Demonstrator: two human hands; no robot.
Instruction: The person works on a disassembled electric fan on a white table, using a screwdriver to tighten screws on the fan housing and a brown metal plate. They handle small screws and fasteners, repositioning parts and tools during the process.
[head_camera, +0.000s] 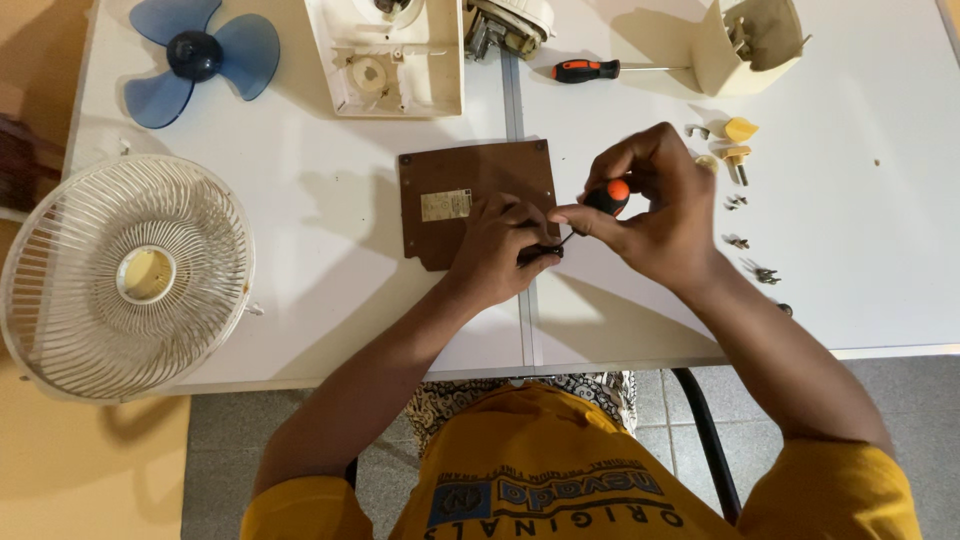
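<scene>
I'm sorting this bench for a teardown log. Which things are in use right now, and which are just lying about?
In use:
left hand pinching a small black part
right hand holding the small orange-handled screwdriver
brown base plate under the hands

Lying about:
blue fan blade
white fan grille
white fan housing
second screwdriver
yellow knobs
loose screws

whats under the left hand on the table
The left hand rests over the lower right part of a brown panel and pinches a small black part. The panel's corner and most of that part are covered by the fingers.
</scene>
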